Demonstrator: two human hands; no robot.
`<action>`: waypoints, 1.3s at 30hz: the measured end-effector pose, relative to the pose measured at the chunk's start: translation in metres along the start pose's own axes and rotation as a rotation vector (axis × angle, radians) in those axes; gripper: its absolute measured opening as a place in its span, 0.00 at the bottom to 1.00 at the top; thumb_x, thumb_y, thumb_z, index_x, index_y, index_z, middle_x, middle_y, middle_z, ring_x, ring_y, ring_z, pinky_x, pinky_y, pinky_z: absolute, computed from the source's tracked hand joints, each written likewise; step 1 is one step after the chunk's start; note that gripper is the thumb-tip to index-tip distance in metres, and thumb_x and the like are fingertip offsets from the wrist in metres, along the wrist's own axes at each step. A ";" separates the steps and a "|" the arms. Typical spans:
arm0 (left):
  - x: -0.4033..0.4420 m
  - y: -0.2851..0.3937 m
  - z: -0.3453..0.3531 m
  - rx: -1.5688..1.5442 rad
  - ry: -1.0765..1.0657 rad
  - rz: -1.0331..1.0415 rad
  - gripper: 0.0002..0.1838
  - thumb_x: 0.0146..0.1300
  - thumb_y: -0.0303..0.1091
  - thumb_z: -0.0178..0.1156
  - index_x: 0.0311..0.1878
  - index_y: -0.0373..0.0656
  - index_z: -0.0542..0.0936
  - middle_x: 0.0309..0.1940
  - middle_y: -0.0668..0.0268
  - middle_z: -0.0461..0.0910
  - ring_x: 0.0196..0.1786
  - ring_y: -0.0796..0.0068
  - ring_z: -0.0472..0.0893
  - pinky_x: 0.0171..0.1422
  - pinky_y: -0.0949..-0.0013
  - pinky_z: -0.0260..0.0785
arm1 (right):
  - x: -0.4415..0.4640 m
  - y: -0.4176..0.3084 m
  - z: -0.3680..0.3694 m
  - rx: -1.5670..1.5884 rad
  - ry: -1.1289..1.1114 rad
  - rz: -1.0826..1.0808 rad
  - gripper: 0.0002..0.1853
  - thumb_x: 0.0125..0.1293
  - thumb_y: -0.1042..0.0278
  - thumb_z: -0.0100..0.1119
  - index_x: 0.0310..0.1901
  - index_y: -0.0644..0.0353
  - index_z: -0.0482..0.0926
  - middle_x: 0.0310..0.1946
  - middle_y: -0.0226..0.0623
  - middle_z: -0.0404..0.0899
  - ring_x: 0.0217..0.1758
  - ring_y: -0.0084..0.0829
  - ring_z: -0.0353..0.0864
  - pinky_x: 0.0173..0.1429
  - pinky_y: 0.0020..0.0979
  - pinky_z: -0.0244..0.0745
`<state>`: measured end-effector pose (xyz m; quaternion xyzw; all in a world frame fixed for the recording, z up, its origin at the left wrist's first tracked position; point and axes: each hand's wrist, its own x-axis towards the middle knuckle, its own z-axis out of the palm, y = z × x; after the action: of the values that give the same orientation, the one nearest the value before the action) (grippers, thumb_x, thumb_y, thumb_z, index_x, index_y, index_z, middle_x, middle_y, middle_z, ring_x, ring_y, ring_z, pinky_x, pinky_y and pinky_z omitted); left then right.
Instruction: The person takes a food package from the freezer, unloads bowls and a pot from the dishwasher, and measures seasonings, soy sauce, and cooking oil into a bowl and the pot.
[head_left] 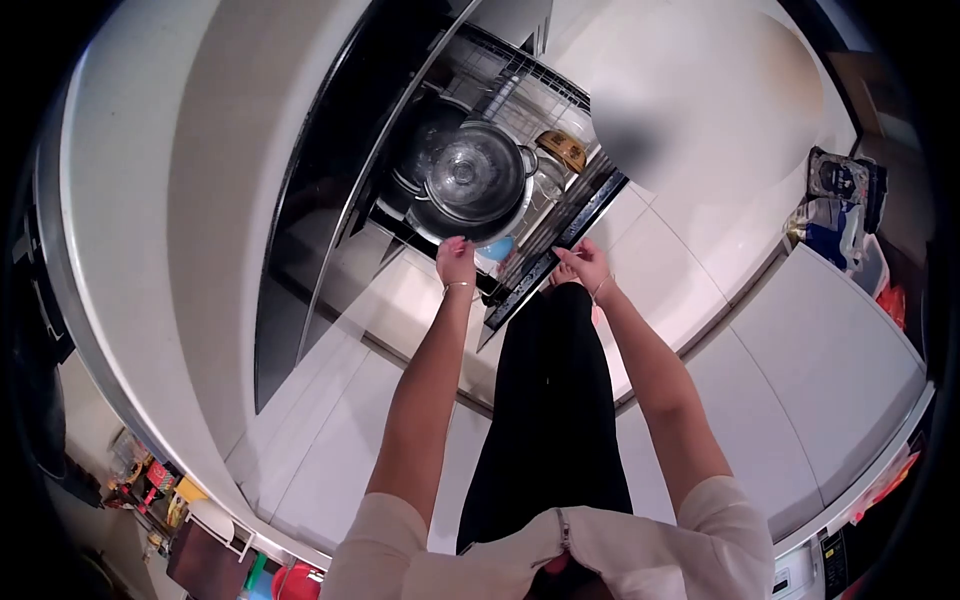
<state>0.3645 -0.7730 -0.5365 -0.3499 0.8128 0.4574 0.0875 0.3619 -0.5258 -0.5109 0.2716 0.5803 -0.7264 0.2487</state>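
The pull-out drawer (600,196) is standing open, w/ its wire rack (545,72) showing, so the opening is looking done. The round pot (475,172) is sitting inside the drawer, nested over other cookware, & no vessel is being lifted out. How much is remaining, the view is not telling.

The L hand (456,262) is hovering near the pot's lower side, fingers curling; whether its grip is closing on a rim, I can't tell. The R hand (588,262) is reaching to the front edge of the drawer, thumb & fingers bending close to it; if it is grasping or only touching, I can't tell either.

Re materials: the pot is looking like smooth grey metal, w/ a clear, prob. glass lid (463,173) carrying a round knob, & a loop handle (528,160) is sticking out at the side. Beside it, a brown patterned piece (562,149) is leaning, curved in shape. A smooth blue item (496,250) is lying near the L hand. The drawer's front edge is shining dark, & pale, flat floor tiles (335,440) are spreading below.
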 end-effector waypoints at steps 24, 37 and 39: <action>0.080 0.021 0.048 -0.805 -0.035 -0.835 0.12 0.57 0.21 0.50 0.43 0.24 0.66 0.38 0.45 0.73 0.34 0.54 0.79 0.35 0.64 0.78 | 0.105 -0.057 0.112 -0.635 0.756 -0.275 0.23 0.48 0.71 0.62 0.45 0.65 0.63 0.42 0.51 0.65 0.46 0.49 0.66 0.51 0.37 0.64; -0.004 0.032 -0.061 -0.809 0.005 -0.699 0.11 0.54 0.23 0.52 0.36 0.23 0.66 0.34 0.43 0.73 0.36 0.53 0.79 0.43 0.62 0.77 | 0.033 -0.085 0.092 -0.801 0.104 -0.461 0.12 0.52 0.75 0.52 0.39 0.61 0.65 0.48 0.49 0.61 0.38 0.53 0.72 0.40 0.43 0.71; 0.001 0.030 -0.056 -0.827 -0.002 -0.716 0.11 0.54 0.23 0.52 0.36 0.22 0.66 0.34 0.44 0.74 0.37 0.53 0.79 0.43 0.62 0.77 | 0.019 -0.090 0.094 -0.827 0.088 -0.503 0.12 0.52 0.76 0.52 0.40 0.60 0.65 0.49 0.48 0.61 0.38 0.52 0.73 0.40 0.43 0.72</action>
<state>0.3547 -0.8086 -0.4846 -0.6096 0.3952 0.6807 0.0938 0.2771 -0.6000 -0.4436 0.0317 0.8779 -0.4603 0.1280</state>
